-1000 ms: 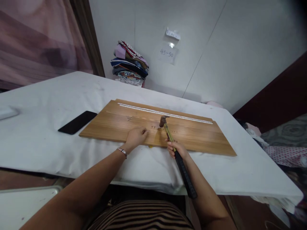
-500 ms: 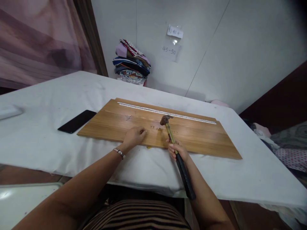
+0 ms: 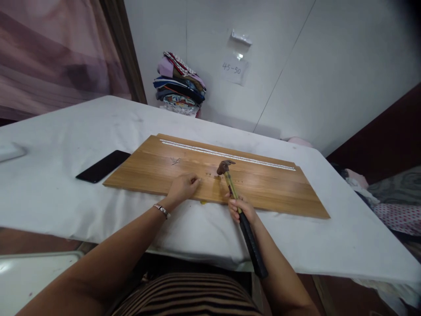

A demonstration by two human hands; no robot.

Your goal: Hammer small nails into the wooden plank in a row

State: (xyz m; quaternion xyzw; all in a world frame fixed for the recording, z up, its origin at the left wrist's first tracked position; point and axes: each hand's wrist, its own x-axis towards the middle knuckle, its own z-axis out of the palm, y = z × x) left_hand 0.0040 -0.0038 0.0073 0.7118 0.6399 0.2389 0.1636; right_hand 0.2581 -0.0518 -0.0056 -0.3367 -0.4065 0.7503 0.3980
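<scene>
In my right hand (image 3: 242,208) is a claw hammer (image 3: 251,243), gripped partway up its yellow and black handle. Its rusty head hovers over a wooden board (image 3: 272,188), above a row of small nails (image 3: 208,174) standing along the board's middle. My left hand (image 3: 184,186) rests on the board's near part with its fingers curled closed; whatever may be inside them is hidden. A small pile of loose nails (image 3: 175,161) lies on the board beyond my left hand.
Two white measuring strips (image 3: 226,155) run along the board's far side. A black phone (image 3: 103,166) lies left of the board on the white tablecloth (image 3: 125,219). Folded clothes (image 3: 180,83) are stacked at the table's far edge, against the wall.
The hammer's head has shifted slightly left and down, my right hand moving with it. My left hand stays in place. The whole view has shifted a little.
</scene>
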